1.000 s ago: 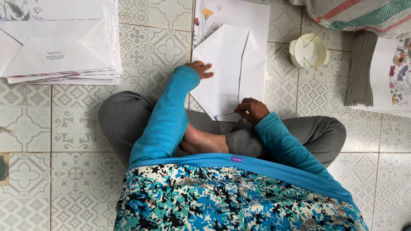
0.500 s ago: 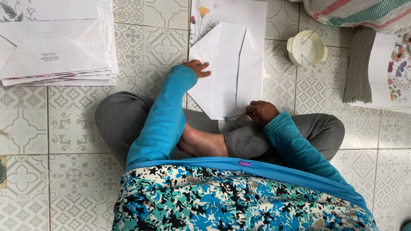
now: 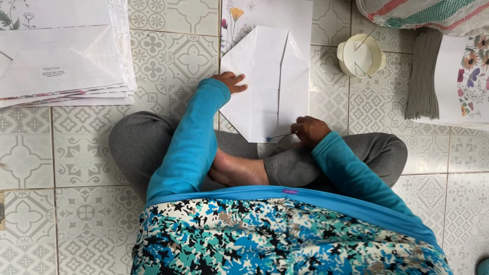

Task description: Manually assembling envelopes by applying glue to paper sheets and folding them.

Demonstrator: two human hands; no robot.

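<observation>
I sit cross-legged on a patterned tile floor. A white folded paper sheet [image 3: 267, 76] with a flower print at its top lies in front of my knees. My left hand [image 3: 230, 81] presses flat on the sheet's left edge, fingers spread. My right hand [image 3: 310, 130] pinches a thin stick [image 3: 279, 136] whose tip touches the sheet's bottom corner.
A small round white cup [image 3: 360, 55] with a stick in it stands right of the sheet. A stack of folded white papers [image 3: 61, 56] lies at the top left. A pile of flower-printed sheets [image 3: 448, 81] sits at the right, below a striped cloth [image 3: 433, 15].
My right hand with the stick has shifted slightly right along the sheet's bottom corner. My left hand stays pressed on the sheet. The view has drifted a little.
</observation>
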